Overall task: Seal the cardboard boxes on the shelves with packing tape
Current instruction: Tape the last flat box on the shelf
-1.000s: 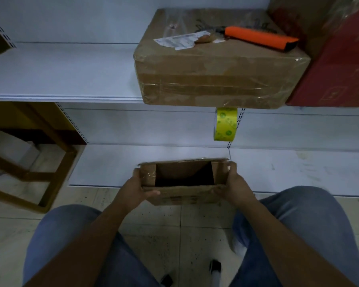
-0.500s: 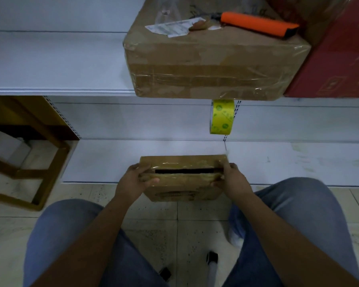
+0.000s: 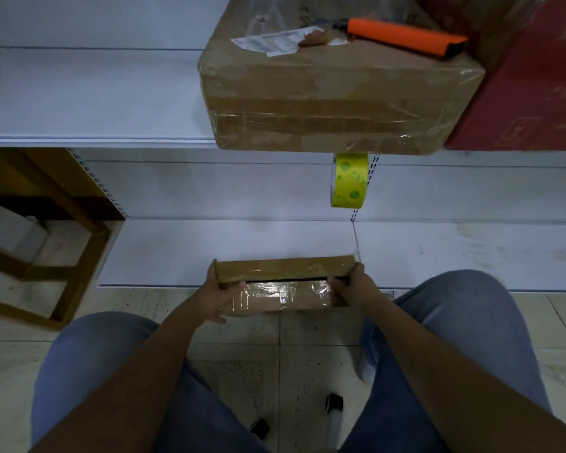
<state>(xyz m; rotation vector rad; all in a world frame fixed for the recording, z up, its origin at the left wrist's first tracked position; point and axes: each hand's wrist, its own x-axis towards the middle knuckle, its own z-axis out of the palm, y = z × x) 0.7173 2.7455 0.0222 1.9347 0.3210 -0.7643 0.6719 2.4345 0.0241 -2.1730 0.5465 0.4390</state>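
Person squats at the bottom shelf (image 3: pixel 275 250), small cardboard box (image 3: pixel 285 282) held at the shelf's front edge, partly over the floor tiles. Left hand (image 3: pixel 221 294) grips the box's left end, fingers curled round the corner; right hand (image 3: pixel 353 286) grips the right end, fingers hooked at the flap edge. Flaps are folded nearly flat, but a dark slit is visible along the seam. Glossy film on the faces looks like tape, so partly wrapped, seam not sealed.

Step in hand, as I read it: closing flaps and squaring the box before taping.

Tape roll (image 3: pixel 349 180) hangs under the large taped box (image 3: pixel 334 93) on the upper shelf, well apart from both hands. An orange cutter (image 3: pixel 406 40) lies on that box.

Next move needs one hand freed for the roll while the other pins the flaps shut.
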